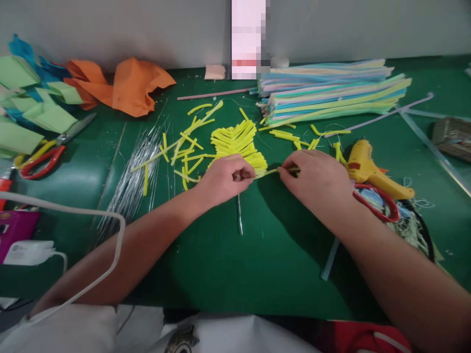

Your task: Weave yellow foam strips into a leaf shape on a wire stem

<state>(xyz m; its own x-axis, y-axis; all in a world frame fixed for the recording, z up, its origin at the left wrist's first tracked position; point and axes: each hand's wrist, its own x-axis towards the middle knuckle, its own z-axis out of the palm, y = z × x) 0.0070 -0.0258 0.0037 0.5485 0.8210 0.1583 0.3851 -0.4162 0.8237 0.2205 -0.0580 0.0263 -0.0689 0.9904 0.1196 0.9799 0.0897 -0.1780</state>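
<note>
A leaf-like shape of short yellow pipe cleaner pieces [235,139], set in slanted rows, lies flat on the green table. My left hand [224,179] is closed at its lower edge, fingertips pinching one end of a thin yellow pipe cleaner [270,172]. The other end is pinched between the thumb and fingers of my right hand [318,179], so the piece spans the gap between both hands. Below my left hand a twisted silver wire stem [240,215] sticks out toward me; its upper part is hidden by the fingers. Loose yellow cut pieces [189,157] lie left of the shape.
Silver wires [136,171] lie at left, near red-handled scissors [44,162] and orange paper [134,88]. Bundled pastel pipe cleaners [338,100] lie at the back right. A yellow glue gun [371,171] sits beside my right hand. A white cable [119,235] crosses over my left forearm.
</note>
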